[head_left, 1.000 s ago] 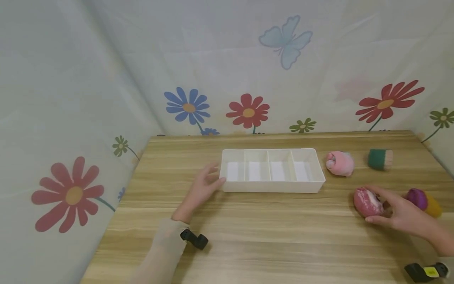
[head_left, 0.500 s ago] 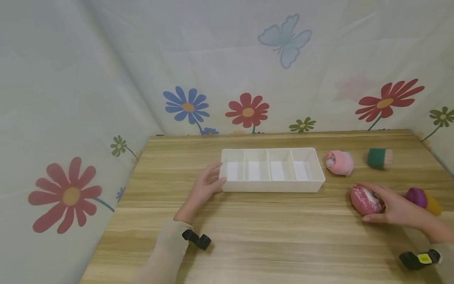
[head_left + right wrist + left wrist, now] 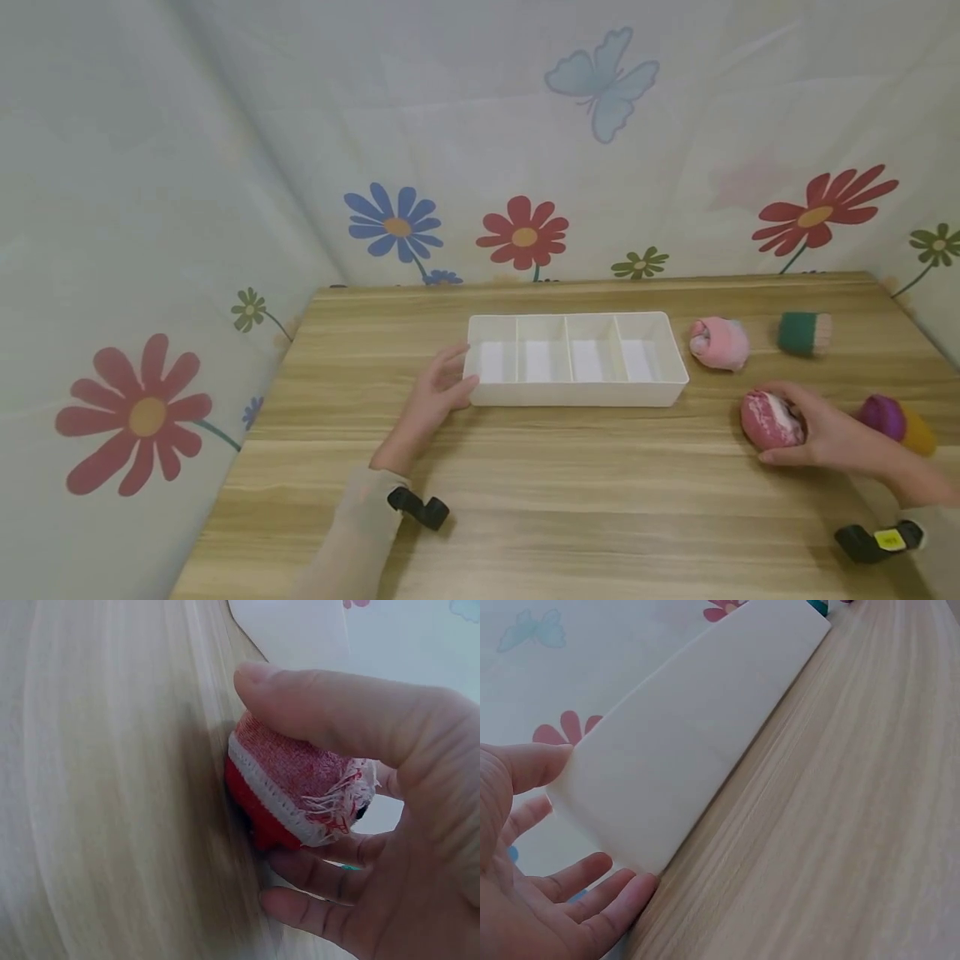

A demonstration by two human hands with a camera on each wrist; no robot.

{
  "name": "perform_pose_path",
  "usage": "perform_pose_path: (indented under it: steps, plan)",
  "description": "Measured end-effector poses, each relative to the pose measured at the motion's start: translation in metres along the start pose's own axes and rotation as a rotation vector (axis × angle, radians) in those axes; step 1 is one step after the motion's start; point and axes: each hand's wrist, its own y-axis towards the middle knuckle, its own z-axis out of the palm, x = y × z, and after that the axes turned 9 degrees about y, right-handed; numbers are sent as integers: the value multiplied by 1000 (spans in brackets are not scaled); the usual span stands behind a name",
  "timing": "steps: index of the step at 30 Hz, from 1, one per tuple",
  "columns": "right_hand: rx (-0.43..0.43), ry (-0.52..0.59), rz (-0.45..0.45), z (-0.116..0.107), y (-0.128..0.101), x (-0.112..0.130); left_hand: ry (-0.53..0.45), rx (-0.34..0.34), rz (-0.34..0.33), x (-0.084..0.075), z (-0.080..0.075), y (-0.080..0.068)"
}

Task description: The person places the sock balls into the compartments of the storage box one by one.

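Observation:
My right hand (image 3: pixel 843 437) holds a rolled pink-red and white sock (image 3: pixel 767 421), its thumb and fingers around it. In the right wrist view the sock (image 3: pixel 292 780) shows a white band, a bright red part and loose threads; it sits at or just above the table. My left hand (image 3: pixel 431 396) touches the left end of a white box (image 3: pixel 577 394) with several compartments. In the left wrist view, thumb and loosely spread fingers rest at the box's end (image 3: pixel 667 742). Behind the right hand lies a purple and yellow rolled sock (image 3: pixel 885 418), partly hidden.
A pink rolled sock (image 3: pixel 722 343) lies just right of the box. Farther right is a green rolled sock (image 3: pixel 798 333) with a beige end. The wooden table (image 3: pixel 570 517) meets a flower-printed cloth (image 3: pixel 450 125) at the back and left.
The right hand has closed in around the pink-red sock, which has shifted slightly left. My left hand has come against the box's end. The box and other socks stay in place.

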Motion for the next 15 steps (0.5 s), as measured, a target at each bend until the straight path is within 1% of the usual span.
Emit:
perform_pose_path:
  steps: [4, 8, 12, 15]
  plan:
    - [-30, -4, 5, 0, -1, 3, -36, 20, -10, 2, 1, 1]
    - [-67, -3, -17, 1, -1, 7, -75, 36, -38, 0, -1, -1]
    - [-90, -15, -29, 2, 1, 10, -84, 50, -43, -13, -2, -7]
    - [-90, -33, -6, 0, 2, 11, -81, 69, -38, -23, -1, -10]
